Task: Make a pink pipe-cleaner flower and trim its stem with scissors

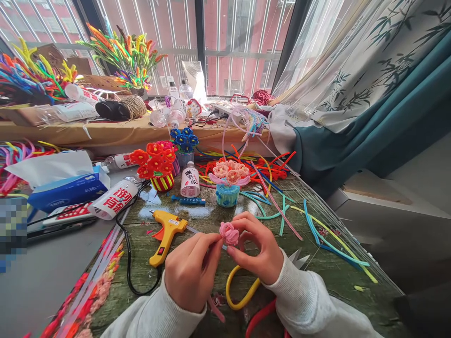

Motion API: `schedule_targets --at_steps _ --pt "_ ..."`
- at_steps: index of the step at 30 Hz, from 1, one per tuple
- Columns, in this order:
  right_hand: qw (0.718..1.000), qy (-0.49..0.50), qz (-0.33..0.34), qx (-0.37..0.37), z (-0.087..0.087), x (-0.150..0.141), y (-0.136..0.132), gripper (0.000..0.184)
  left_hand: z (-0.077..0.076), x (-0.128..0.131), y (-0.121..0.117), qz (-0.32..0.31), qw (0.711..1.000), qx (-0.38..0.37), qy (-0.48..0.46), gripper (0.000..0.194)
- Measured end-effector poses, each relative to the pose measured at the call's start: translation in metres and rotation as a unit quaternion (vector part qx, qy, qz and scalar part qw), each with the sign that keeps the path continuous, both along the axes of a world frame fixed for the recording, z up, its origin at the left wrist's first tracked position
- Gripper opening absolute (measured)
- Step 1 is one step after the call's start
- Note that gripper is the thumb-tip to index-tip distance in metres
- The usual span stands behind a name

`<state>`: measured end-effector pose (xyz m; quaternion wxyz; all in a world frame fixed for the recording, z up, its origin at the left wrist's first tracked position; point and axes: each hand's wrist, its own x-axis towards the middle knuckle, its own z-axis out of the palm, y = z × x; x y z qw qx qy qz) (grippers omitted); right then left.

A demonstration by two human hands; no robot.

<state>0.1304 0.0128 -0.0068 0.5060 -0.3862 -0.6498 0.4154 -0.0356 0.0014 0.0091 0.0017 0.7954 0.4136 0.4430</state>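
A small pink pipe-cleaner flower (229,234) is held up over the middle of the table. My left hand (193,265) pinches it at its lower left side, with thumb and forefinger together. Around its right side curve the fingers of my right hand (259,246), thumb and fingertips at or close to the petals. A pink pipe-cleaner end (215,308) shows below my left hand. Scissors (299,259) with yellow (230,291) and red handles lie partly hidden beneath my right forearm. A yellow glue gun (168,237) lies left of my hands, its black cord trailing.
Behind my hands stands a blue pot (227,195) with pink flowers. Red flowers (155,159) and blue flowers (184,140) stand farther left. Bottles (190,180), a tissue pack (68,188) and loose pipe cleaners (327,234) surround the work area.
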Motion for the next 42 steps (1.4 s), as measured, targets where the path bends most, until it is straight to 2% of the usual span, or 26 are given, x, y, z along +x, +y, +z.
schedule_targets --at_steps 4,9,11,13,16,21,28,31,33,39,42 --pt "1.000 -0.004 -0.022 0.022 -0.0018 0.0010 -0.0001 0.026 0.0011 0.0013 -0.0010 0.023 1.000 -0.009 -0.019 0.007" --pt "0.998 0.006 -0.047 0.035 0.0008 0.0017 0.0016 0.016 0.0006 0.0018 0.0001 0.031 0.997 -0.047 -0.061 0.006" --pt "0.998 0.009 -0.060 0.017 0.0016 0.0017 0.0022 0.013 0.0002 0.0008 0.0017 0.029 0.995 -0.061 -0.075 0.006" --pt "0.998 0.013 -0.058 -0.018 0.0007 0.0017 0.0027 0.018 0.0002 -0.0005 0.0035 0.037 0.993 -0.064 -0.090 0.005" --pt "0.998 0.001 -0.011 -0.069 -0.0031 0.0010 0.0030 0.030 0.0016 -0.0022 0.0055 0.052 0.992 -0.057 -0.098 0.004" --pt "0.995 -0.041 0.056 -0.069 -0.0060 -0.0026 0.0006 0.026 0.0047 -0.0004 0.0031 0.039 0.989 -0.097 -0.106 0.003" --pt "0.997 -0.052 0.037 -0.037 -0.0026 -0.0036 -0.0006 0.039 0.0041 0.0033 0.0002 -0.020 0.965 -0.208 -0.156 0.007" --pt "0.998 -0.045 0.027 -0.036 -0.0034 -0.0028 -0.0003 0.043 0.0026 0.0004 0.0022 -0.059 0.960 -0.239 -0.135 0.009" --pt "0.998 -0.038 0.020 -0.034 -0.0042 -0.0025 -0.0002 0.045 0.0021 -0.0005 0.0025 -0.066 0.964 -0.232 -0.116 0.009" --pt "0.999 -0.031 -0.012 -0.007 -0.0027 -0.0012 0.0010 0.043 0.0067 0.0046 -0.0017 -0.071 0.985 -0.137 -0.074 0.009" --pt "0.999 -0.034 -0.020 0.011 -0.0015 -0.0003 0.0020 0.046 0.0086 0.0045 -0.0023 -0.057 0.989 -0.118 -0.067 0.009"
